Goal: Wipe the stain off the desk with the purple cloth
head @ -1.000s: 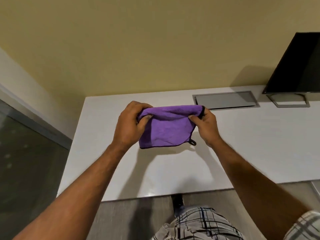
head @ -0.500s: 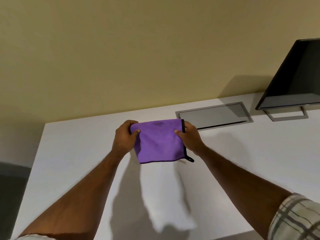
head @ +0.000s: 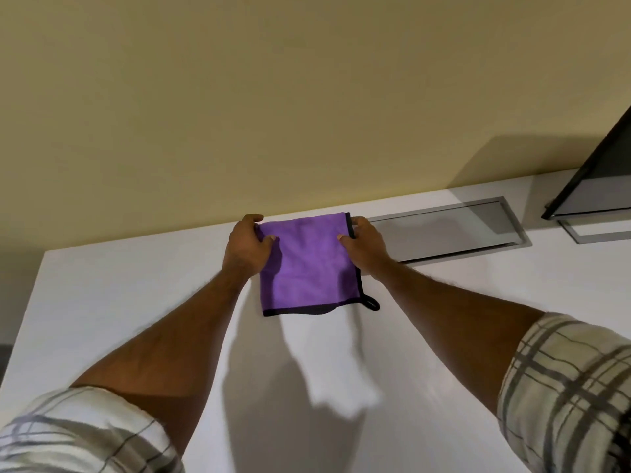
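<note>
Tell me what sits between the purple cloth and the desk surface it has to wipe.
Nothing visible does. The purple cloth is pinched at its far corners by the left hand and right hand, over bare white desk. The grey hatch lies off to the right. No stain shows.

Cloth (head: 307,268) on desk (head: 136,302) near back edge, perhaps lying flat. Left hand (head: 246,245) at cloth's left, right hand (head: 365,247) at right. Hatch (head: 454,230) right of cloth; monitor (head: 594,186) further right.

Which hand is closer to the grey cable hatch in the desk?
Right. The right hand grips the purple cloth beside the hatch; the left hand holds the cloth's far side.
</note>
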Motion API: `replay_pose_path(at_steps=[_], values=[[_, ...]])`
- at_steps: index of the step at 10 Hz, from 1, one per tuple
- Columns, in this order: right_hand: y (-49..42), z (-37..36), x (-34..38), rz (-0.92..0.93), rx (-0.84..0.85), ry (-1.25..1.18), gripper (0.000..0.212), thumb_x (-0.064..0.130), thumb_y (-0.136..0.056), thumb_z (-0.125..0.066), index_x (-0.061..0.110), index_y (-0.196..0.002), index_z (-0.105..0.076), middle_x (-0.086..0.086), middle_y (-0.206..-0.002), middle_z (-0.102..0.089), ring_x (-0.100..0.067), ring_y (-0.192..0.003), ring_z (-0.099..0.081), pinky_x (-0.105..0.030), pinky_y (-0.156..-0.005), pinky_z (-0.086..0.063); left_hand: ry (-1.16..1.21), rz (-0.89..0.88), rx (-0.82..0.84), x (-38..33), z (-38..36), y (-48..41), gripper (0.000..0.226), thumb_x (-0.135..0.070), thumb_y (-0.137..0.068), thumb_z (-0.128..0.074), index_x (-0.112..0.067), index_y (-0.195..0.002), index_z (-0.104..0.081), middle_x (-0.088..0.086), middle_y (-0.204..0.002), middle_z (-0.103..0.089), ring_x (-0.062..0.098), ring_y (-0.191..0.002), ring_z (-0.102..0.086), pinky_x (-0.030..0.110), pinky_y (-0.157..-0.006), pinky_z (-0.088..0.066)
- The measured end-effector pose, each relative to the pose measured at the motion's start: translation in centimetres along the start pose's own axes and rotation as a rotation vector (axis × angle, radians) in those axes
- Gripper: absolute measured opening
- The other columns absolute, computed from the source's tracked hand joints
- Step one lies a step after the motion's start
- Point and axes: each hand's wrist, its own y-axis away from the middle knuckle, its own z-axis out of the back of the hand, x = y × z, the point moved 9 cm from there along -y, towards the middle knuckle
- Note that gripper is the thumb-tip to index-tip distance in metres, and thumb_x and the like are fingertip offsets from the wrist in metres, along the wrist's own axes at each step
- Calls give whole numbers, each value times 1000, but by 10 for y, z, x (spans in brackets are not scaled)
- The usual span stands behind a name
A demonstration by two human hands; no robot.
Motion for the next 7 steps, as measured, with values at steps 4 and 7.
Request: replay_pose_path(at_steps=[4,7], values=[[53,-80,-21,410,253,634,70,43,-93,-61,14,-151,-34,-13,-164,-18,-33,-152,-13,-46,-120,-22,-645,-307,367,37,-85,79,80,-59,-88,-41,-19,-154,-19,14,-164,-10,34,-151,-14,47,-121,-23],[77,-77,-7,307,368,711,67,46,-95,-56,15,-151,-34,-11,-163,-21,-32,-150,-17,-42,-120,-19,-712,-319,369,31,-53,106,76,-65,-92,-35,-26,-155,-16,6,-165,-11,27,-151,-16,47,-122,-19]])
